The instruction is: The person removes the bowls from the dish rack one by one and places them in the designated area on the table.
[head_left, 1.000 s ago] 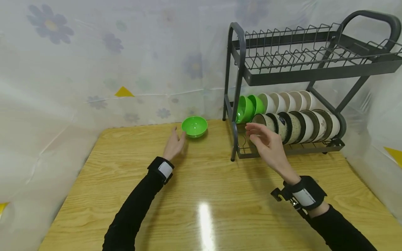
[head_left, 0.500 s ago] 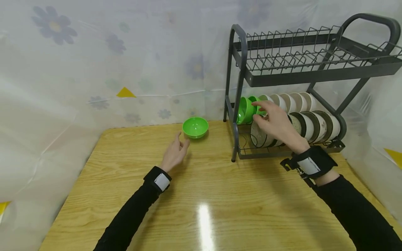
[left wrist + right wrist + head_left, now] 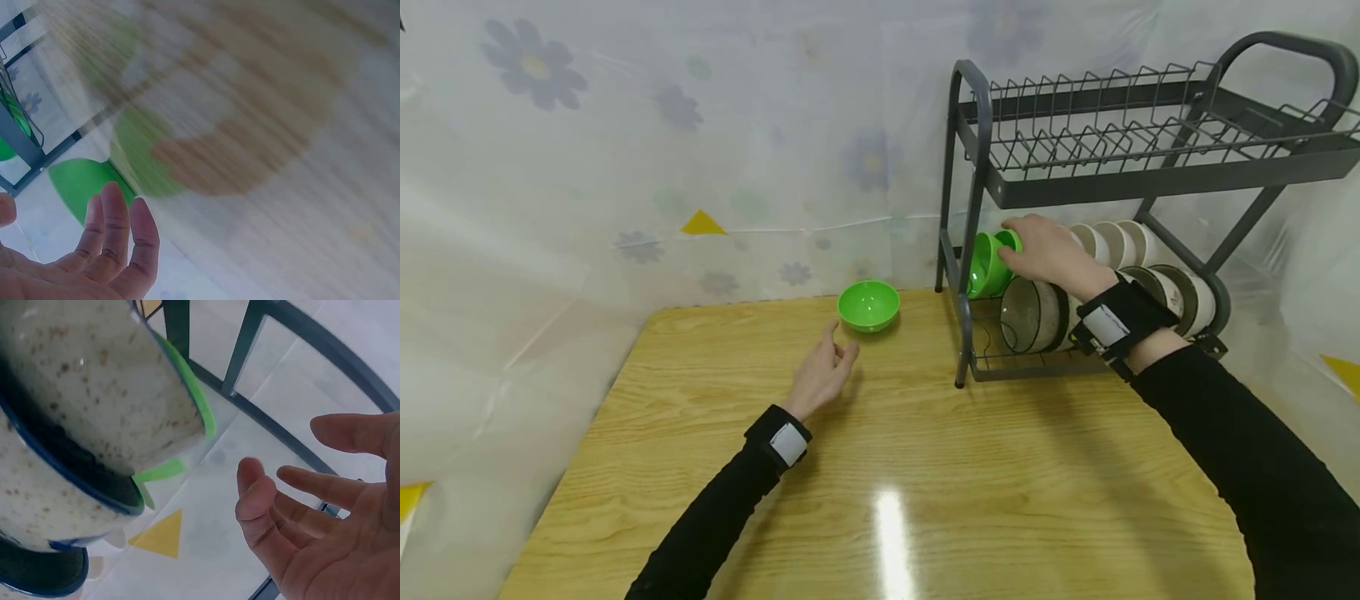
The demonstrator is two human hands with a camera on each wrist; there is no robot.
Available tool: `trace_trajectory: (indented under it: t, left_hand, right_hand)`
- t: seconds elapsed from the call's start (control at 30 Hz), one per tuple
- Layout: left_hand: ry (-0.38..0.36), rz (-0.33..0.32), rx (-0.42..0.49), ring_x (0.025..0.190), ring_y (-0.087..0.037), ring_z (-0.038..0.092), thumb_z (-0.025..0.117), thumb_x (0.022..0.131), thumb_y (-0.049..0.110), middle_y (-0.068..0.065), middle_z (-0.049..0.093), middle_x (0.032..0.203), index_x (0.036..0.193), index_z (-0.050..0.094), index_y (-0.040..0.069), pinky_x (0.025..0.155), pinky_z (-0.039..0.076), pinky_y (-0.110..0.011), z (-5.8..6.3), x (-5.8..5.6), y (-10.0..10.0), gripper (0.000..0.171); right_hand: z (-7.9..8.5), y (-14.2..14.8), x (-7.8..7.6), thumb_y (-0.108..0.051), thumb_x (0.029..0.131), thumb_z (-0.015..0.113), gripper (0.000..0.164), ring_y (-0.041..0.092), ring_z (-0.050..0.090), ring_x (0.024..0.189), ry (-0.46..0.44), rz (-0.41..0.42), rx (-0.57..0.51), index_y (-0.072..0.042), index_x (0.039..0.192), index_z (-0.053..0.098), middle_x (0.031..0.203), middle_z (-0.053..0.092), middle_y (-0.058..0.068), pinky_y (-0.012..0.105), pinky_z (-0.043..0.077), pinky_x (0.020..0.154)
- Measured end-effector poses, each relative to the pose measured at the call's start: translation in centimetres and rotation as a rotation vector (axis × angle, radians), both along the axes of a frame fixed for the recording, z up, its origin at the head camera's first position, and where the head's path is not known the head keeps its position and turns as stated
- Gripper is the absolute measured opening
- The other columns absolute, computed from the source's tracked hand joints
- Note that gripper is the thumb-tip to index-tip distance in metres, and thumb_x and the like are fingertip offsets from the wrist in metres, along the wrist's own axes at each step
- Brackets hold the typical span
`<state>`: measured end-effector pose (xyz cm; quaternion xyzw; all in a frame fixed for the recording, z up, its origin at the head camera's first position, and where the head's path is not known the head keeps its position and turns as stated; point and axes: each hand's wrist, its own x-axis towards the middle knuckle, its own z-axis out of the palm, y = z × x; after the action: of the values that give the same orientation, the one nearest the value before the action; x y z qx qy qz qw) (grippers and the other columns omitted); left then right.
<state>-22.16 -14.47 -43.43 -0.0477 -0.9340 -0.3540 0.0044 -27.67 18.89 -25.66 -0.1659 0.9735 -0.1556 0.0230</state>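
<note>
A green bowl (image 3: 868, 307) stands upright on the wooden table. Just in front of it is my left hand (image 3: 822, 375), fingers loosely extended and holding nothing; the left wrist view has the same bowl (image 3: 78, 178) beyond the fingertips. My right hand (image 3: 1051, 252) reaches into the lower tier of the rack, thumb and fingers parted at the rim of the second green bowl (image 3: 1009, 241). Beside it, another green bowl (image 3: 981, 267) leans on its side at the left end. The right wrist view has the right hand (image 3: 337, 531) with thumb and fingers apart, gripping nothing.
The dark two-tier dish rack (image 3: 1097, 179) stands at the back right. Speckled, dark-rimmed bowls (image 3: 1028, 312) line its front row, below my right hand. White bowls (image 3: 1116, 242) continue the back row. A plastic sheet (image 3: 760, 150) with flowers hangs behind the table.
My right hand has moved from in front of the rack, over the front bowls, to the green bowls in the back row. My left hand has drawn back slightly from the bowl on the table.
</note>
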Motion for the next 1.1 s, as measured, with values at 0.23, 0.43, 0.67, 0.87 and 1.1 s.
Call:
trace_trajectory:
  t: [0.23,0.43,0.67,0.87,1.1]
  left_hand:
    - [0.001,-0.002,0.011,0.089,-0.026,0.066,0.045,0.106,0.039,-0.016,0.067,0.115,0.159,0.022,0.004,0.071,0.052,-0.036,0.0,0.3,-0.2,0.068]
    - [0.004,-0.036,-0.005,0.085,-0.024,0.066,0.045,0.106,0.040,-0.015,0.068,0.114,0.159,0.022,0.004,0.071,0.053,-0.035,-0.1,0.6,-0.3,0.068]
    - [0.001,-0.046,-0.009,0.089,-0.025,0.066,0.045,0.106,0.039,-0.014,0.069,0.113,0.159,0.021,0.004,0.076,0.054,-0.038,-0.2,0.9,-0.2,0.068]
    - [0.001,-0.046,-0.008,0.088,-0.024,0.065,0.047,0.106,0.036,-0.014,0.069,0.112,0.159,0.020,0.004,0.076,0.054,-0.038,-0.3,1.0,-0.1,0.068]
    - [-0.008,-0.049,0.000,0.086,-0.023,0.064,0.048,0.105,0.037,-0.013,0.068,0.112,0.160,0.018,0.005,0.075,0.053,-0.036,-0.3,1.2,0.1,0.070]
  right_hand:
    - [0.3,-0.2,-1.9,-0.022,0.103,0.039,0.062,0.040,0.050,0.106,-0.076,0.014,0.037,0.009,0.154,0.027,0.157,0.032,0.035,0.047,0.039,0.081]
    - [0.3,-0.2,-3.4,-0.020,0.103,0.040,0.060,0.022,0.047,0.061,-0.123,0.027,0.066,0.008,0.155,0.028,0.130,0.057,0.031,0.036,0.036,0.060]
    - [-0.4,-0.8,-4.8,-0.011,0.099,0.042,0.025,0.015,0.041,0.051,-0.139,0.059,0.088,0.006,0.112,0.056,0.065,0.042,0.003,0.028,0.037,0.051]
    - [-0.7,-1.8,-5.7,-0.007,0.094,0.041,0.020,0.014,0.037,0.048,-0.136,0.030,0.166,-0.008,0.074,0.043,0.065,0.040,0.004,0.026,0.032,0.049]
    - [-0.5,-2.6,-6.2,-0.009,0.098,0.041,0.020,0.014,0.036,0.055,-0.199,0.002,0.255,0.006,0.108,0.051,0.079,0.042,0.009,0.027,0.033,0.056]
